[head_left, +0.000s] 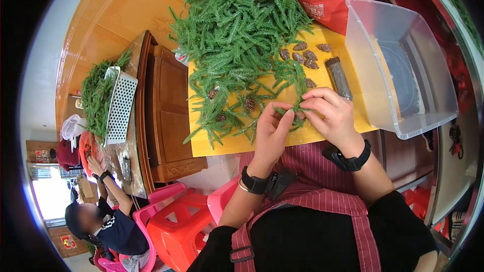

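Both hands meet at the near edge of the yellow table sheet (222,141). My left hand (271,132) pinches the base of a green artificial pine sprig (298,78) between thumb and fingers. From the other side, my right hand (330,117) closes on the same sprig, its fingertips almost touching the left ones. What lies right between the fingertips is partly hidden. Just beyond my right hand lie several brown pine cones (310,59) and a dark bundle of thin stems (339,78) in clear wrap. More cones, such as one pine cone (250,104), sit among loose greenery left of my hands.
A large heap of artificial pine branches (237,25) covers the far table. Right of it stand a red bag (333,0) and a clear plastic bin (363,65). At far left, a co-worker (118,229) sits by a white perforated basket (122,106). A red stool (176,226) stands left of me.
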Motion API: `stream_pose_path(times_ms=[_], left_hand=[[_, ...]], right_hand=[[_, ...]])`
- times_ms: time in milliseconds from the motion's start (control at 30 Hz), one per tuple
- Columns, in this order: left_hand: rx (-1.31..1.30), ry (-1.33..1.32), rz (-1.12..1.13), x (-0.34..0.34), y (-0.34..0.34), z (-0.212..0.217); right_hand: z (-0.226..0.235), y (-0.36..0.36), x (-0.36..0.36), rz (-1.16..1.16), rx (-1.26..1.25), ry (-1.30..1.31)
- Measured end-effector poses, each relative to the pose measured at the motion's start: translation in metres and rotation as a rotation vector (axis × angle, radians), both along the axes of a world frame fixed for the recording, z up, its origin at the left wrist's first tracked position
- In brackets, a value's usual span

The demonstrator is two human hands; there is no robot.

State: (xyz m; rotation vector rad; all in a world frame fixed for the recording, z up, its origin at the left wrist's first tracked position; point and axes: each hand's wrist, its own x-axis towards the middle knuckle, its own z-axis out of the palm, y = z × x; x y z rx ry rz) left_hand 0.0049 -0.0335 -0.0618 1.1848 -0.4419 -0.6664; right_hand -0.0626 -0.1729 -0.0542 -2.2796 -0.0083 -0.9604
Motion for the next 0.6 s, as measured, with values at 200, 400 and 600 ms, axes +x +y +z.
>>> stream_pose_path(times_ms=[200, 400, 600], left_hand=[[0.151, -0.165, 0.062, 0.008, 0.004, 0.0], [0.272, -0.235, 0.009, 0.011, 0.006, 0.007], [0.169, -0.12, 0.017, 0.004, 0.0, 0.01]], right_hand=[[0.001, -0.003, 0.0, 0.1, 0.109, 0.102], [-0.001, -0.003, -0.002, 0.123, 0.175, 0.198], [0.0, -0.002, -0.004, 0.078, 0.183, 0.217]])
